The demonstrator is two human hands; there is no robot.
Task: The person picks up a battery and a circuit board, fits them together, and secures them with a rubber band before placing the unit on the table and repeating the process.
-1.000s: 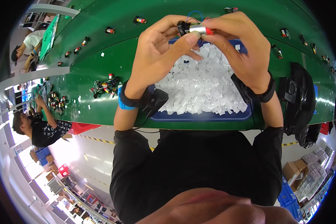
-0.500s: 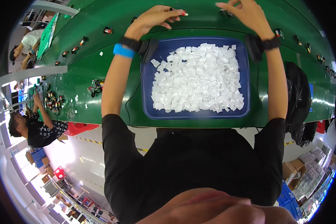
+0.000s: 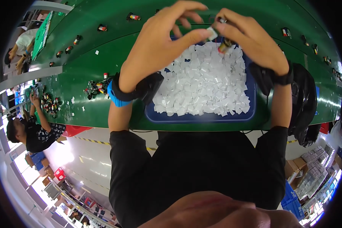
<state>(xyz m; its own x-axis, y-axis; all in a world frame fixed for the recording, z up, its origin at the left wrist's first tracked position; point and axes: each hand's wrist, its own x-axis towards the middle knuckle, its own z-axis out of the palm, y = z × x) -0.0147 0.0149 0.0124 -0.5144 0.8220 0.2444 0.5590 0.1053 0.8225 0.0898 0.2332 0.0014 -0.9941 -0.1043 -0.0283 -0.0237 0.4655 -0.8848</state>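
Note:
Over the far edge of a blue tray (image 3: 201,117) heaped with small white squares (image 3: 201,81), my two hands meet. My right hand (image 3: 252,40) is closed in a pinch on a small cylindrical part (image 3: 225,46) with a red and yellow body, which hangs below its fingers and is blurred. My left hand (image 3: 167,41) has its fingers spread, and its thumb tip touches a single white square (image 3: 212,34) beside the right fingertips. Whether that square is stuck to the part cannot be made out.
Similar small parts (image 3: 102,28) lie along the green table (image 3: 91,64), with a pile of them (image 3: 97,89) left of the tray. A black bag (image 3: 303,98) hangs at the right edge. Another person (image 3: 38,131) works at the far left.
Both hands have come together over the tray's far edge, the left one moving right and nearer. A cylindrical part now shows in the right hand, and a white square at the left thumb.

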